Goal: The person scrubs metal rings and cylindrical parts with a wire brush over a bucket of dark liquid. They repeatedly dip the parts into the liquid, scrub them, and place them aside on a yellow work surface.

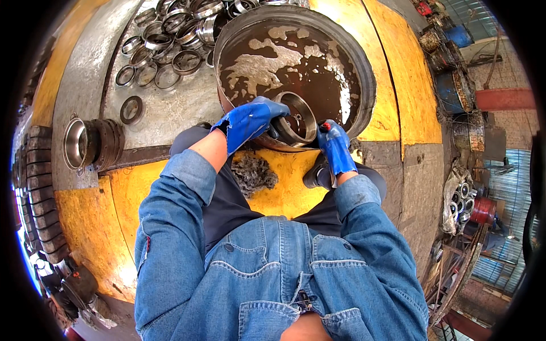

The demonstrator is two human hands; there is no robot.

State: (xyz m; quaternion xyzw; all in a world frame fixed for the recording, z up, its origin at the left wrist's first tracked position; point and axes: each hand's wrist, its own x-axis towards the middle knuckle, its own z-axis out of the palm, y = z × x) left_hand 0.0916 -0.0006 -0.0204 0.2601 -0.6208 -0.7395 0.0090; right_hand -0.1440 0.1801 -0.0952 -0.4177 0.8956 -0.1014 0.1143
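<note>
Your blue-gloved left hand (250, 119) grasps a wide silver metal ring (309, 120) at a round grey-rimmed tub (368, 91) of brown liquid (315, 85); you cannot tell the blue-gloved right hand's (334, 145) grip.

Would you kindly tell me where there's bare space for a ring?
Bare patches lie on the grey sheet between the lone dark ring and the basin, and on the yellow floor right of the basin. Crowded: the ring pile, and the basin's near rim around the left hand and right hand.
</note>
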